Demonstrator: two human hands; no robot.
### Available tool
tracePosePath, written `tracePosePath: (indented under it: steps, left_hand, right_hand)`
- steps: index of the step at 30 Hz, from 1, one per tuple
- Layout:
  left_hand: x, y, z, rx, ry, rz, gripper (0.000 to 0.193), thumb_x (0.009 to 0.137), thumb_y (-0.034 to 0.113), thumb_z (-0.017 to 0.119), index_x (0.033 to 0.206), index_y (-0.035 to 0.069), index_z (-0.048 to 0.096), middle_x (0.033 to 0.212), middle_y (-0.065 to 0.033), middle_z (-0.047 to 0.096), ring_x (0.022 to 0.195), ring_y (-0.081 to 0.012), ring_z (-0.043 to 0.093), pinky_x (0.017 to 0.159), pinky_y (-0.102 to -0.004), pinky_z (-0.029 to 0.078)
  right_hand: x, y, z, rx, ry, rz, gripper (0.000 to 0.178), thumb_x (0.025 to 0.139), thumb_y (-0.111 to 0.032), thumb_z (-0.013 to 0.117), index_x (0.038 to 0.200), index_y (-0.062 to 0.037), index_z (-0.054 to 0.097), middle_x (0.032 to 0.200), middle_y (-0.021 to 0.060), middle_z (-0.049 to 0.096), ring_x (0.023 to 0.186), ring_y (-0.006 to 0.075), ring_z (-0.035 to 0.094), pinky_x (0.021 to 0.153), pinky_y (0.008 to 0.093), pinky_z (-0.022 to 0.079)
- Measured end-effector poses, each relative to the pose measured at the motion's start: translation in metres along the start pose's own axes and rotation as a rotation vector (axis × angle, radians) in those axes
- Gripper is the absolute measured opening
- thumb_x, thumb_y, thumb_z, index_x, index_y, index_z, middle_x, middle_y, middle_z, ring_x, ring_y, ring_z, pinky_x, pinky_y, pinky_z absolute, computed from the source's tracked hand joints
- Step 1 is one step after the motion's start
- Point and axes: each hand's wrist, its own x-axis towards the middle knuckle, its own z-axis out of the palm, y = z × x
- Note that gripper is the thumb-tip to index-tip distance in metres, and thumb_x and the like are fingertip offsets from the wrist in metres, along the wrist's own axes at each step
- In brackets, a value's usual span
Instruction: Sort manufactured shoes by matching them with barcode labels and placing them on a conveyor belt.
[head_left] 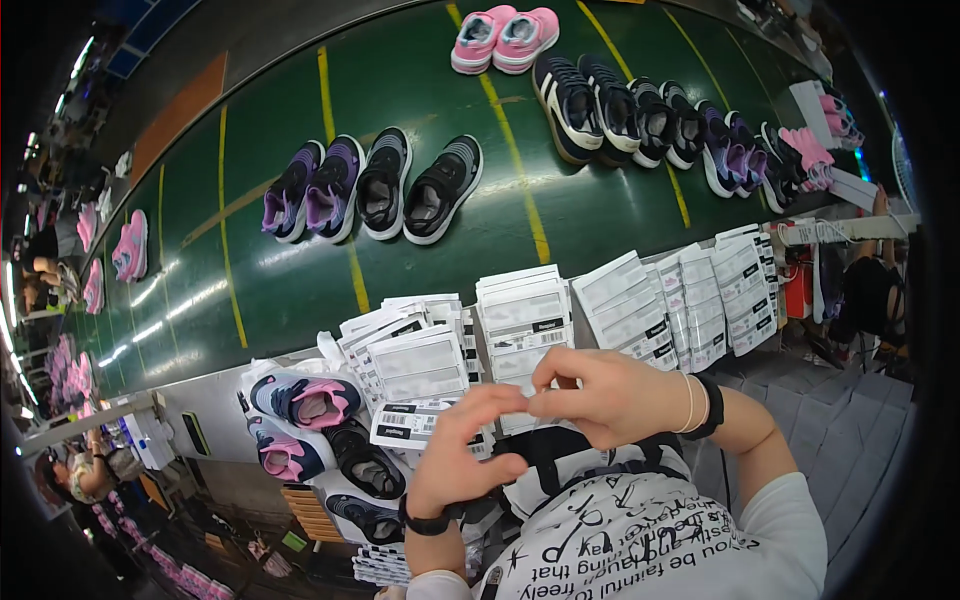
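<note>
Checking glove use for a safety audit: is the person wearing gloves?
No, bare skin shows on both the left hand and the right hand, with dark bands only at the wrists.

White glare streaks the green table [290, 290] at left; fisheye distortion bends edges.

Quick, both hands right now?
Left hand: open, thumb apart from fingers.
Right hand: fingers curled closed in a pinch; whether it holds anything small cannot be told.
</note>
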Motion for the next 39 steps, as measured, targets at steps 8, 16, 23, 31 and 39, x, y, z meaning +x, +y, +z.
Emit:
tracePosePath:
  steps: [8, 16, 23, 31, 39]
  left_hand:
    - [0.065, 0.034, 0.09, -0.342, 0.189, -0.114, 0.042, 0.097, 0.031, 0.057, 0.106, -0.01, 0.064, 0.107, -0.0145, 0.063, 0.094, -0.0175, 0.055, 0.083, -0.0293, 0.043]
    - [0.156, 0.075, 0.162, -0.326, 0.167, -0.127, 0.081, 0.098, 0.057, 0.033, 0.102, -0.018, 0.064, 0.105, -0.0218, 0.063, 0.098, -0.0291, 0.058, 0.088, -0.0358, 0.044]
    - [0.267, -0.028, 0.12, 0.882, 0.332, -0.049, 0.048, 0.084, 0.009, 0.065, 0.131, 0.009, 0.058, 0.132, -0.028, 0.052, 0.126, -0.0466, 0.044, 0.105, -0.0518, 0.035]
    - [0.288, -0.184, -0.072, 1.947, 0.384, -0.285, 0.061, 0.089, 0.006, 0.046, 0.145, 0.03, 0.042, 0.157, -0.0105, 0.028, 0.138, -0.041, 0.033, 0.11, -0.0606, 0.025]
    - [0.317, -0.164, -0.222, 2.068, 0.438, -1.142, 0.067, 0.091, 0.01, 0.053, 0.15, 0.034, 0.032, 0.16, -0.0154, 0.017, 0.143, -0.0408, 0.023, 0.105, -0.0708, 0.025]
  right_hand:
    - [-0.094, -0.002, -0.078, 0.174, 0.494, 0.404, 0.035, 0.08, -0.011, 0.075, 0.111, -0.0034, 0.063, 0.098, 0.0106, 0.065, 0.078, 0.0176, 0.065, 0.067, 0.028, 0.052]
    - [-0.176, 0.034, -0.16, 0.38, 0.677, 0.349, 0.008, 0.082, -0.005, 0.072, 0.084, 0.0003, 0.066, 0.074, 0.0069, 0.068, 0.064, 0.0122, 0.063, 0.061, 0.0246, 0.048]
    - [-0.254, 0.182, -0.246, 0.147, 1.306, 0.54, 0.006, 0.098, -0.01, 0.056, 0.096, -0.0042, 0.058, 0.076, -0.006, 0.049, 0.065, 0.0009, 0.042, 0.058, 0.0181, 0.036]
    - [-0.315, 0.381, -0.328, 0.025, 1.635, 0.808, 0.028, 0.092, -0.028, 0.068, 0.107, -0.0078, 0.055, 0.089, -0.0016, 0.054, 0.076, 0.0068, 0.049, 0.063, 0.0219, 0.043]
    - [-0.32, 0.44, -0.362, -0.25, 1.38, 0.939, 0.032, 0.086, -0.031, 0.076, 0.091, -0.0069, 0.056, 0.074, -0.0051, 0.05, 0.065, 0.0044, 0.041, 0.054, 0.0231, 0.035]
